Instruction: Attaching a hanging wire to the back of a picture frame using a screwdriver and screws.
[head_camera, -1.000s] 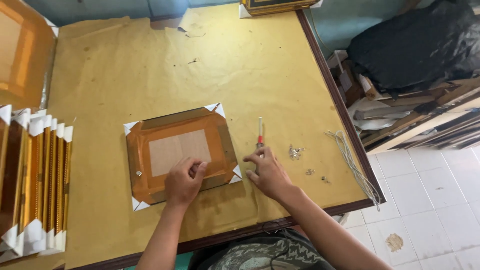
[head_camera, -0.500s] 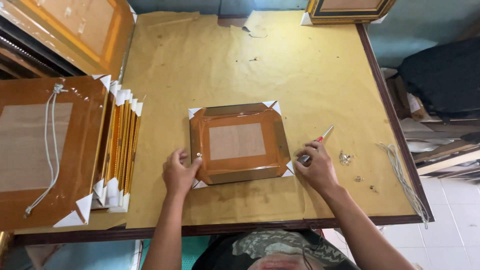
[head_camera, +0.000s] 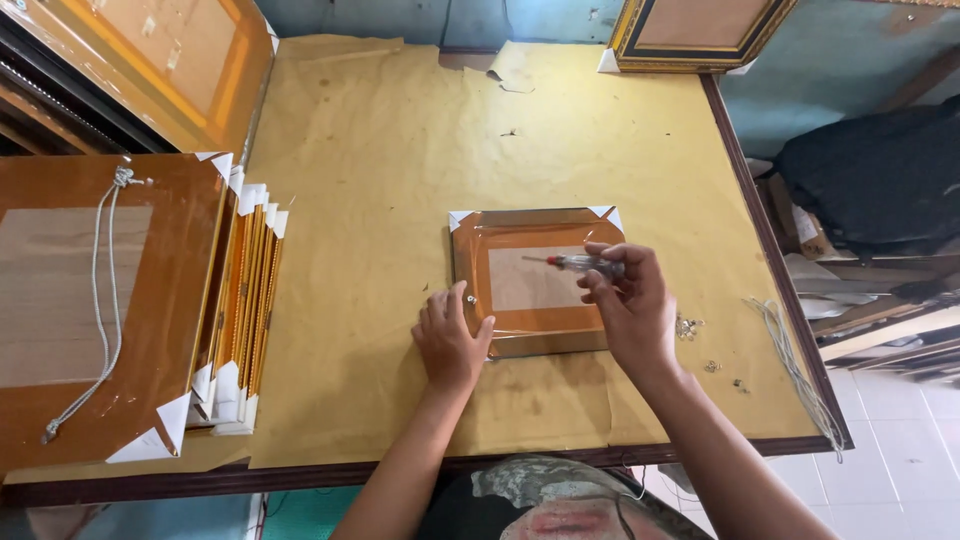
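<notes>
A small picture frame (head_camera: 530, 240) lies face down on the paper-covered table (head_camera: 380, 160), wrapped in orange film with white corner guards. My left hand (head_camera: 450, 340) rests on its left edge, fingertips beside a small metal fitting (head_camera: 470, 298). My right hand (head_camera: 625, 305) holds a screwdriver (head_camera: 580, 264) with a clear handle and red collar, its tip pointing left over the frame's back.
A stack of wrapped frames (head_camera: 240, 300) stands at the left, one with a white hanging cord (head_camera: 100, 300) on top. Loose screws (head_camera: 688, 326) and a bundle of cords (head_camera: 790, 350) lie near the right table edge. Another frame (head_camera: 690, 30) leans at the far side.
My right hand has lifted the screwdriver from the table at the frame's right corner and brought it over the frame's back. My left hand stays at the left edge. The camera view shifted.
</notes>
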